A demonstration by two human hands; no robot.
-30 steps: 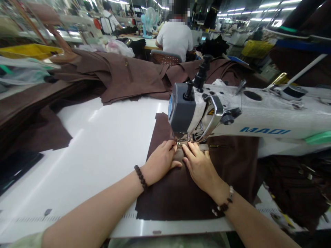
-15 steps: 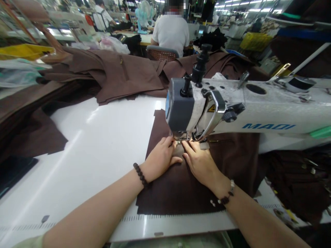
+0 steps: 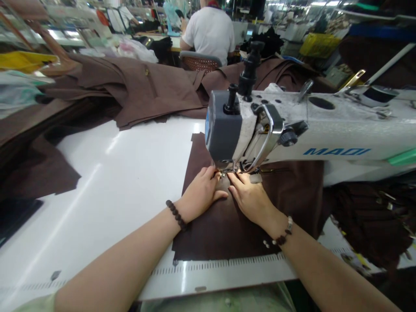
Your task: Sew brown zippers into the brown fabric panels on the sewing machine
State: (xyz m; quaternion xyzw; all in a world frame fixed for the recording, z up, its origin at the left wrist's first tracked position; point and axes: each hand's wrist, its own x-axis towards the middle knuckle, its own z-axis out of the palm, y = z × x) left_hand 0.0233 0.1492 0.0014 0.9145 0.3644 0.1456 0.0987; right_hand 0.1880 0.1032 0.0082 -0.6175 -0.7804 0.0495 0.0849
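A dark brown fabric piece lies flat on the white table under the head of a sewing machine. My left hand rests on it left of the needle area, thumb stretched out and fingertips beside a small metal zipper pull. On the other side, my right hand presses the cloth with its fingers extended and apart, the tips just under the presser foot area. A zipper runs rightward beyond the right hand. The needle point and the fingertips nearest it are partly hidden.
Stacked brown fabric lies across the back and left of the white table. More brown pieces with metal zipper parts are piled at right. A person in a white shirt sits ahead. A dark flat object lies far left.
The whole view has shifted slightly, so the machine, fabric and hands appear a little higher. Both hands keep nearly the same place on the cloth.
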